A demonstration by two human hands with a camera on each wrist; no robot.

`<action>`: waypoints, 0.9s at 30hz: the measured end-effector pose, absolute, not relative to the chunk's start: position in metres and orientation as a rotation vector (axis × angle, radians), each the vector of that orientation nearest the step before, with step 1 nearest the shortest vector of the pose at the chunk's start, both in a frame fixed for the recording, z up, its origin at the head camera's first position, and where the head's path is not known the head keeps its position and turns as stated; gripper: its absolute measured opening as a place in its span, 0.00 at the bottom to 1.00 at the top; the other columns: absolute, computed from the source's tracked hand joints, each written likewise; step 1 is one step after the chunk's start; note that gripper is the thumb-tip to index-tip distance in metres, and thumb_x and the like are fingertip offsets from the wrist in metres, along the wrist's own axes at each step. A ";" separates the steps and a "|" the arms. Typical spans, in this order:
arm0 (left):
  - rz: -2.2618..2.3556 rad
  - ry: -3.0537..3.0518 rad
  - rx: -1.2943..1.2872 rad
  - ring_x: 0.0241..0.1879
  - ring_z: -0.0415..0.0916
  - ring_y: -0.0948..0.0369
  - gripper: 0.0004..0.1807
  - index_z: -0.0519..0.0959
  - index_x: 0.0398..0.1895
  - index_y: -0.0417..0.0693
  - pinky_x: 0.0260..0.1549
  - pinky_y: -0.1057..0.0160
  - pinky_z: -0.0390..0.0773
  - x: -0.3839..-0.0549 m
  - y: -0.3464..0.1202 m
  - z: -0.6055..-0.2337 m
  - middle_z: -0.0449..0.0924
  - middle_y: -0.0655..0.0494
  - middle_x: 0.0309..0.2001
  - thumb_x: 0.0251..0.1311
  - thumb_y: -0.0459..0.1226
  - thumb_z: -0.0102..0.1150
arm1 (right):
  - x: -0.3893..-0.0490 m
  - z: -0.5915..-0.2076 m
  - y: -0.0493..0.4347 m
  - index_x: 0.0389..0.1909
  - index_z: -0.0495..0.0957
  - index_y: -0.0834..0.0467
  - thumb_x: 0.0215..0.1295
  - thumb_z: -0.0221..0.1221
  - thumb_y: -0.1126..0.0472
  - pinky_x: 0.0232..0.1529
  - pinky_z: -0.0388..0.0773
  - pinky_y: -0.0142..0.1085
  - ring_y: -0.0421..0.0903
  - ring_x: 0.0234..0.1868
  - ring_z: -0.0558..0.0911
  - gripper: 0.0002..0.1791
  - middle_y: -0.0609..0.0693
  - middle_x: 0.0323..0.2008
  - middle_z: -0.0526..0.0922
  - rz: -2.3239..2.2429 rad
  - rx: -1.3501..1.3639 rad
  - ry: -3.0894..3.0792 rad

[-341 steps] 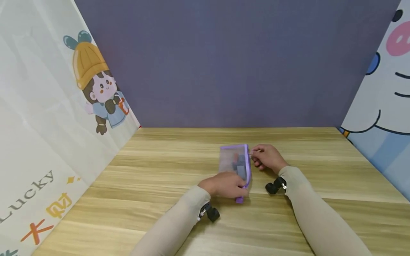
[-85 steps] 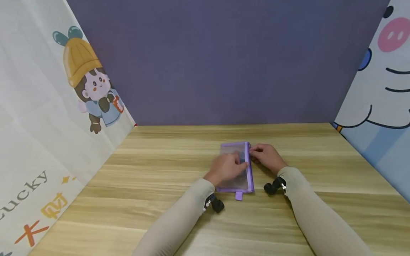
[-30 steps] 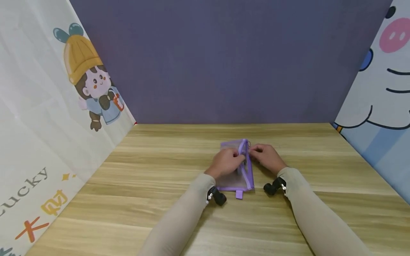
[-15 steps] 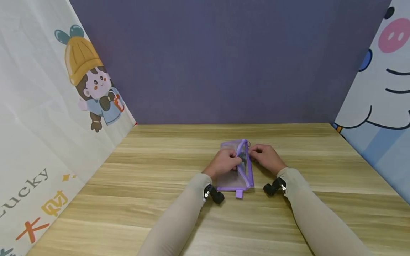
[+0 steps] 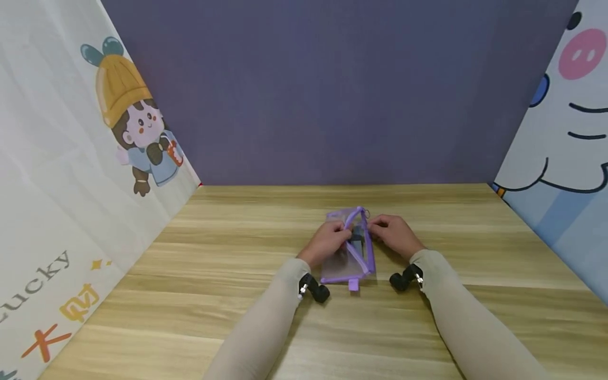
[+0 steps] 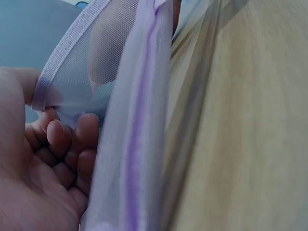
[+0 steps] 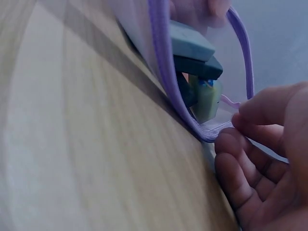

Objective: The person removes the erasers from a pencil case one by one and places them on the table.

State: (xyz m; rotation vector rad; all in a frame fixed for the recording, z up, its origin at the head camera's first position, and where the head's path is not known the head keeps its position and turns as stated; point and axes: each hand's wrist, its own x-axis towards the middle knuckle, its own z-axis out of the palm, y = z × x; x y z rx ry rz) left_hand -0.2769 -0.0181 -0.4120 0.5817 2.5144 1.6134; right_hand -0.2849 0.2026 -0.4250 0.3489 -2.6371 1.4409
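A purple-trimmed mesh zipper pouch (image 5: 336,267) lies on the table with its mouth gaping along the right side. My left hand (image 5: 326,243) pinches the upper lip and holds it up to the left; in the left wrist view the thumb and curled fingers grip the mesh edge (image 6: 62,53). Across the mouth, my right hand (image 5: 398,235) pinches the opposite rim near the far end, beside a small ring (image 5: 367,214). Inside, the right wrist view shows a light blue block (image 7: 190,42), a dark teal block (image 7: 202,67) and a pale green piece (image 7: 208,102).
The pouch rests on a wood-grain table (image 5: 228,274). A dark purple-grey panel (image 5: 332,95) stands behind it, with printed white cloth (image 5: 47,132) at the left and a cartoon-printed sheet (image 5: 570,158) at the right. A purple tab (image 5: 353,285) sticks out at the pouch's near end.
My left hand has gone from the pouch's near end to mid-lip, then drawn the lip leftward. The mouth, closed in the oldest frame, now gapes wide. The right hand has stayed almost in place.
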 end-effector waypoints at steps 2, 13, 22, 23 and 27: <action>1.635 2.510 0.578 0.24 0.69 0.63 0.14 0.72 0.20 0.48 0.23 0.67 0.70 -0.277 -0.019 -0.412 0.73 0.59 0.22 0.66 0.39 0.57 | -0.285 -0.425 0.202 0.43 0.85 0.61 0.71 0.61 0.56 0.38 0.77 0.37 0.46 0.34 0.80 0.11 0.51 0.33 0.84 1.444 0.351 -2.632; 1.742 2.441 0.574 0.20 0.69 0.61 0.16 0.74 0.25 0.47 0.23 0.65 0.70 -0.280 -0.023 -0.418 0.71 0.58 0.20 0.70 0.45 0.58 | -0.284 -0.427 0.200 0.44 0.85 0.62 0.71 0.61 0.57 0.38 0.76 0.36 0.46 0.34 0.79 0.12 0.52 0.32 0.84 1.452 0.332 -2.629; 1.736 2.369 0.602 0.22 0.73 0.60 0.07 0.74 0.28 0.45 0.26 0.65 0.73 -0.285 -0.026 -0.420 0.73 0.55 0.22 0.66 0.35 0.55 | -0.286 -0.427 0.202 0.45 0.85 0.60 0.71 0.60 0.56 0.40 0.77 0.38 0.45 0.36 0.80 0.12 0.51 0.36 0.85 1.431 0.382 -2.673; 1.736 2.365 0.602 0.22 0.73 0.59 0.07 0.74 0.29 0.45 0.26 0.65 0.74 -0.285 -0.026 -0.420 0.73 0.55 0.22 0.65 0.35 0.55 | -0.285 -0.427 0.202 0.46 0.86 0.59 0.72 0.60 0.56 0.41 0.77 0.38 0.46 0.37 0.80 0.12 0.50 0.37 0.85 1.422 0.392 -2.684; 1.735 2.351 0.602 0.23 0.75 0.59 0.10 0.74 0.30 0.45 0.25 0.64 0.75 -0.286 -0.028 -0.422 0.75 0.54 0.23 0.69 0.40 0.57 | -0.284 -0.425 0.202 0.47 0.86 0.58 0.72 0.60 0.54 0.46 0.77 0.43 0.48 0.43 0.80 0.13 0.52 0.42 0.86 1.366 0.417 -2.727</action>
